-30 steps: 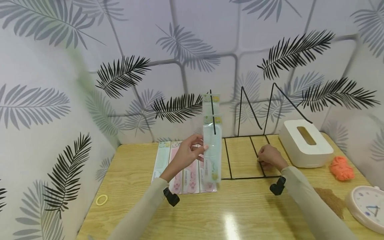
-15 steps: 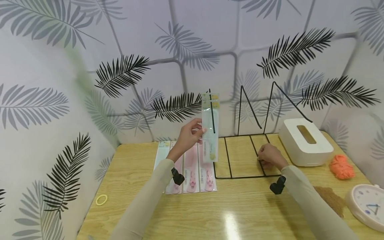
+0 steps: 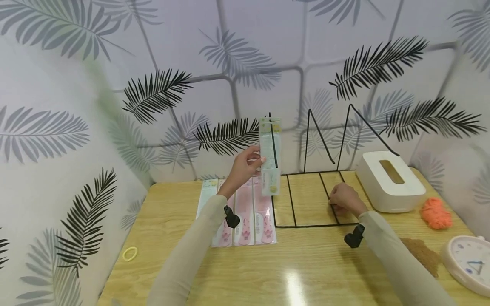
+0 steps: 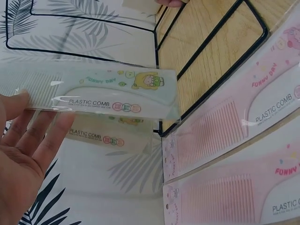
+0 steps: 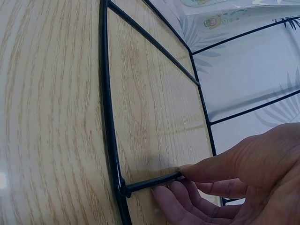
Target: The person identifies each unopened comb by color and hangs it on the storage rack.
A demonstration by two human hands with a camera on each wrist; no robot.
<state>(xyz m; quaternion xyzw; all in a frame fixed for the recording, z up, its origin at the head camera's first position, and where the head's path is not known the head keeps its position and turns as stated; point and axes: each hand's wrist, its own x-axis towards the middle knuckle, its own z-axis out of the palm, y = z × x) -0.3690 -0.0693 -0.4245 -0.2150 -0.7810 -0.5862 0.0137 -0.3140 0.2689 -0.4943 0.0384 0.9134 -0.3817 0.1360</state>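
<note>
My left hand (image 3: 242, 168) pinches a green packaged plastic comb (image 3: 272, 182) between thumb and fingers. The pack stands upright at the leftmost arm of the black wire rack (image 3: 306, 226). Behind it, a second packaged comb (image 4: 93, 136) shows in the left wrist view. Whether the front pack is threaded on the wire I cannot tell. My right hand (image 3: 346, 199) grips a crossbar (image 5: 154, 182) at the rack's base, thumb on one side and fingers curled on the other. Pink packaged combs (image 3: 245, 212) lie side by side left of the rack, with a green pack (image 3: 206, 196) beyond them.
Right of the rack stands a white tissue box (image 3: 394, 182). Near the right edge are an orange bundle (image 3: 436, 213), a brown patch (image 3: 423, 255) and a clock (image 3: 471, 263). A yellow ring (image 3: 129, 254) lies at the table's left. A patterned cloth backs the table.
My left hand has risen and shifted slightly right, lifting the front comb pack until its top is about level with the one behind. My right hand stays on the rack.
</note>
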